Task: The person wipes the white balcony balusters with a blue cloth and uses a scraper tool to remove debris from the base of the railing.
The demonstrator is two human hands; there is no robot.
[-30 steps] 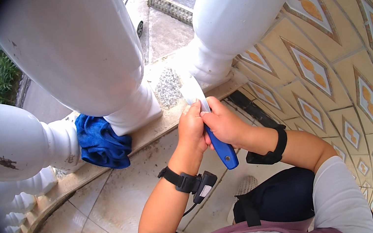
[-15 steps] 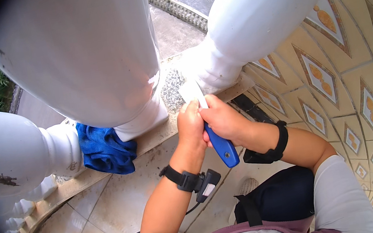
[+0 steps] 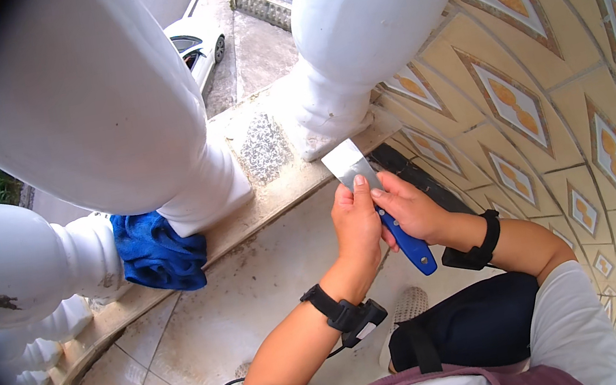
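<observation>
Both hands are closed on a putty knife with a blue handle point(image 3: 411, 244) and a flat metal blade point(image 3: 349, 160). My left hand point(image 3: 356, 217) grips it from the left, thumb lying along the base of the blade. My right hand point(image 3: 410, 207) wraps the handle from the right, its thumb beside the other. The blade points up and away, near the edge of the stone ledge point(image 3: 288, 196) and the foot of the right white baluster point(image 3: 326, 107); I cannot tell whether it touches. A rough speckled patch point(image 3: 264, 147) shows on the ledge between two balusters.
A crumpled blue cloth point(image 3: 160, 251) lies on the ledge between the left baluster point(image 3: 22, 251) and the middle baluster point(image 3: 87, 108). Patterned beige tiles point(image 3: 515, 106) cover the wall at right. Below is a tiled floor point(image 3: 181, 363). A white car point(image 3: 200, 46) stands outside beyond the balusters.
The putty knife and both hands have moved right and toward me, off the speckled patch. The view has shifted too, and the white car has come into sight.
</observation>
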